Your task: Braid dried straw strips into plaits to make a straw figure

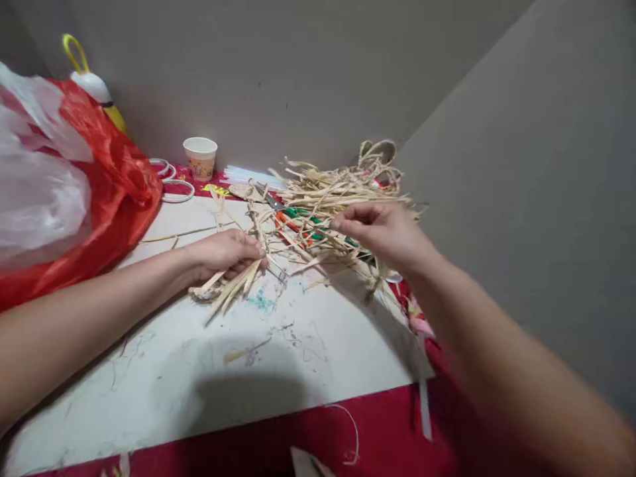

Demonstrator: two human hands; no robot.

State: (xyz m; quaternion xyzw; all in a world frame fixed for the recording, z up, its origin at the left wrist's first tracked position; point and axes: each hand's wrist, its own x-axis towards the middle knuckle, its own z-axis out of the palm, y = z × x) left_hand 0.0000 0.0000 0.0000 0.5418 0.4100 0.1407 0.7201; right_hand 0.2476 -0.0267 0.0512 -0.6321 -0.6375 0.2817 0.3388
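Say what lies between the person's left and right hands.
In the head view, orange-and-green scissors and loose straw strips lie between the left hand and the right hand.

Pale yellow strips [322, 192], far right; orange-and-green-handled scissors [285, 212]; white board [149, 391] smudged teal over crimson cloth [387, 430]; far left, white cup [200, 162] with patterned orange band; left, red bag [119, 175], whitish bag [42, 205].

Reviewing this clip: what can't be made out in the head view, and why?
In the head view:
Right hand: fingertips too small and blurred to tell whether they pinch anything.
Left hand: its fingers hide the gripped part of the straw strips.
Scissors: handles partly covered by more strips.
Paper cup: near wall hides the inside bottom.
Red bag: cut off by the left edge.
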